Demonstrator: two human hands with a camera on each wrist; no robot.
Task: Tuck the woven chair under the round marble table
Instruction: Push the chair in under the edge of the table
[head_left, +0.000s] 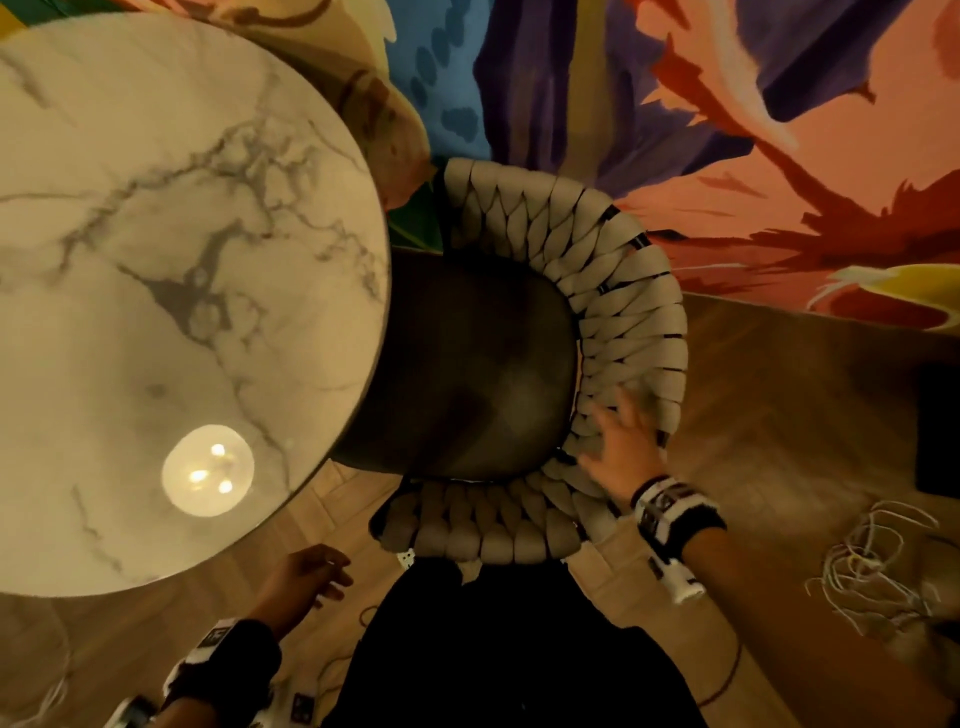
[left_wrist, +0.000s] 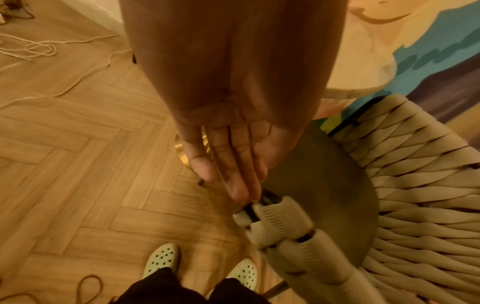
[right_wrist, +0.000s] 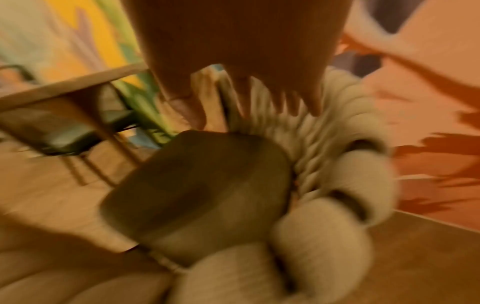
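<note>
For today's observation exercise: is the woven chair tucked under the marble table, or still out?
Partly in. The woven chair has its dark seat's front edge under the marble table; most of the seat still shows.

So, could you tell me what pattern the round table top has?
The round table top is white marble with grey veining, clearest in the head view.

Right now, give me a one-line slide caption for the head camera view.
Woven chair partly under the round marble table, right hand spread over its backrest, left hand free.

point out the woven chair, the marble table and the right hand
woven chair (head_left: 631, 312), head view, on the woven backrest
marble table (head_left: 156, 260), head view, on the bare top
right hand (head_left: 621, 449), head view, on the back of the hand
</note>
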